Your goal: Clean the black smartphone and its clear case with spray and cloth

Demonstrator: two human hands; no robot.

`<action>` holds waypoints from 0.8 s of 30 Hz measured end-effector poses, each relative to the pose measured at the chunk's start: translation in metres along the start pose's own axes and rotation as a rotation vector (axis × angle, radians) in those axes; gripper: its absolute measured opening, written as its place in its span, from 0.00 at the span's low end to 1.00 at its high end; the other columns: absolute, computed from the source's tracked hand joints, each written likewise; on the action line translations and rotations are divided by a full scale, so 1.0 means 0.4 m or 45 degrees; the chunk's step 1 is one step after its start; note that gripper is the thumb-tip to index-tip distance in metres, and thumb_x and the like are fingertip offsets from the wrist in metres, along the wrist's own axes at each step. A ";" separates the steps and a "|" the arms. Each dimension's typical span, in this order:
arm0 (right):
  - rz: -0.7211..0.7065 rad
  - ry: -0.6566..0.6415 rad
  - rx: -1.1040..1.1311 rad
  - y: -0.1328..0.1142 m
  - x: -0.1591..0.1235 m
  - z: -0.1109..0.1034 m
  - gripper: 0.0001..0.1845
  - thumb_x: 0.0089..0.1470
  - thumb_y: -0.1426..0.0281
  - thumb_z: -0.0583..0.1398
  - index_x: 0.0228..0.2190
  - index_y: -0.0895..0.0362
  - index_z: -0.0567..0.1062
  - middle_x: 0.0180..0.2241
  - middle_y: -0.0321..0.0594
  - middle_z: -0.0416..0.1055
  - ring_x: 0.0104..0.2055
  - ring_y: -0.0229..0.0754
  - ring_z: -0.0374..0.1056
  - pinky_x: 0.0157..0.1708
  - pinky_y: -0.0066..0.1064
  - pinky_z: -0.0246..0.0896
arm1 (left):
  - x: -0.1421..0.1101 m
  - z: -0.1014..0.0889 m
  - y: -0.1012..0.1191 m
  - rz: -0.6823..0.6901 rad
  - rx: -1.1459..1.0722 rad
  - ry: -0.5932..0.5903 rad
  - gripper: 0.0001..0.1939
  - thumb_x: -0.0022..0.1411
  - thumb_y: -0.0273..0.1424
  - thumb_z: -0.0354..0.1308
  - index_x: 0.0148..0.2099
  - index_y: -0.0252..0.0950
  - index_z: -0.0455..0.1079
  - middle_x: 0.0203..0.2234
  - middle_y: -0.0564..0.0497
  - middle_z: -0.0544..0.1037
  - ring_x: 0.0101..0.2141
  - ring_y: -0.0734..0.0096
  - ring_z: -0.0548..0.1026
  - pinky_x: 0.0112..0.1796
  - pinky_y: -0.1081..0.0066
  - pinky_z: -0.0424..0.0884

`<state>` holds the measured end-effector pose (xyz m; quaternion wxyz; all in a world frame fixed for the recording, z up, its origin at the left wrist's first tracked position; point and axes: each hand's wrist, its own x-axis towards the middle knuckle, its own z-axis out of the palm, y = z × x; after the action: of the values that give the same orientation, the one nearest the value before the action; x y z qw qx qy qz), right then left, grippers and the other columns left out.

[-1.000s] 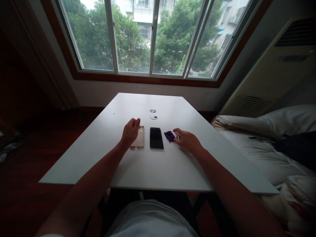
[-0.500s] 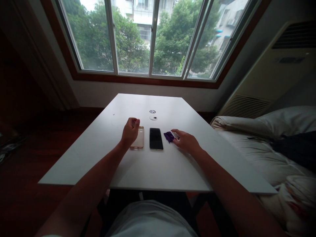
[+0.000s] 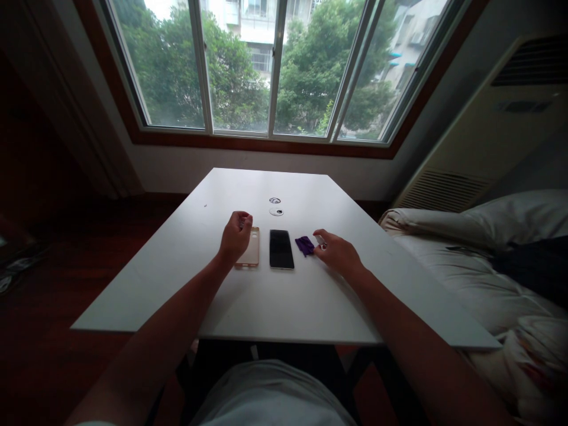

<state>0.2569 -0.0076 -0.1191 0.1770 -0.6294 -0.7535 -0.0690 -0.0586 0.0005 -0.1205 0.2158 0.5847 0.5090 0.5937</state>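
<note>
Your left hand [image 3: 234,238] is over the left side of the gold-rimmed phone case [image 3: 250,251], hiding part of it; its grip is narrow, fingers curled in against the thumb, with a faint pale glint among them; I cannot tell whether it holds anything, nor whether it touches the case. Your right hand [image 3: 337,252] is at the right of the purple cloth [image 3: 304,245]; its grip is partly spread, thumb and fingertips around a small clear item [image 3: 320,240], whose kind I cannot make out; whether your fingertips touch the cloth is too small to tell.

The dark phone [image 3: 281,249] lies flat on the white tabletop [image 3: 284,307], between the case and the cloth, apart from both; beyond it are two round marks or discs, the nearer one [image 3: 276,212] pale with a dark spot, the farther one [image 3: 274,200] dark-edged; past the tabletop stands the window [image 3: 239,77], and a bed [image 3: 470,260] is at your right.
</note>
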 end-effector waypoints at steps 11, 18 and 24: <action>0.004 0.125 -0.002 -0.001 -0.005 0.007 0.23 0.56 0.67 0.59 0.54 0.45 0.72 0.40 0.36 0.77 0.31 0.41 0.69 0.29 0.29 0.53 | -0.002 0.000 -0.001 -0.019 0.029 0.010 0.17 0.69 0.43 0.54 0.51 0.37 0.67 0.38 0.50 0.75 0.28 0.73 0.73 0.29 0.72 0.69; -0.032 0.142 0.004 0.003 -0.009 0.009 0.21 0.56 0.67 0.59 0.52 0.44 0.72 0.41 0.32 0.77 0.31 0.40 0.70 0.28 0.29 0.53 | -0.003 0.001 -0.002 -0.014 0.023 0.008 0.17 0.69 0.43 0.54 0.51 0.37 0.67 0.38 0.49 0.75 0.29 0.73 0.73 0.28 0.73 0.69; -0.019 0.102 -0.027 0.001 -0.010 0.007 0.25 0.56 0.66 0.59 0.55 0.42 0.70 0.43 0.32 0.78 0.33 0.41 0.71 0.29 0.30 0.53 | -0.003 0.000 -0.004 -0.027 -0.029 0.007 0.15 0.68 0.38 0.54 0.53 0.38 0.65 0.39 0.50 0.74 0.27 0.75 0.72 0.26 0.74 0.68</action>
<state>0.2575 -0.0105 -0.1230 0.2000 -0.6223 -0.7497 -0.1034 -0.0589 0.0002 -0.1225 0.2273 0.5752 0.5089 0.5987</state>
